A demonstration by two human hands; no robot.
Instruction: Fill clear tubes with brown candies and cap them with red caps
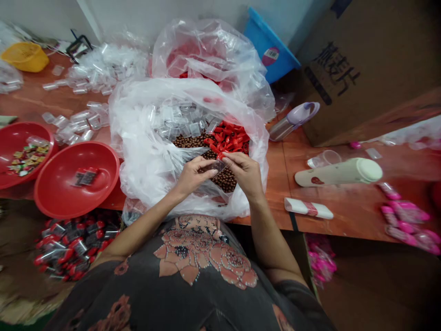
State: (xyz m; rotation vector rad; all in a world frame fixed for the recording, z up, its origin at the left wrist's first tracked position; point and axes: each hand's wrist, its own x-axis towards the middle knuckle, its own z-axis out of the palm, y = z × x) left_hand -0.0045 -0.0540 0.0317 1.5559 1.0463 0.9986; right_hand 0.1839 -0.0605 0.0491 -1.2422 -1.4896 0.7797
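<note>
Over a large white plastic bag my two hands meet. My left hand is closed on a small clear plastic tube that looks dark inside. With its fingertips pinched, my right hand holds a red cap at the tube's end; I cannot tell whether the cap is seated. Round brown balls lie below my hands in the bag. Beyond them in the same bag are a heap of red caps and a pile of clear tubes.
At left stand a red bowl with dark packets and another red bowl. Filled red-capped tubes lie below the table edge. A pale bottle, a lilac-lidded cup and a cardboard box are at right.
</note>
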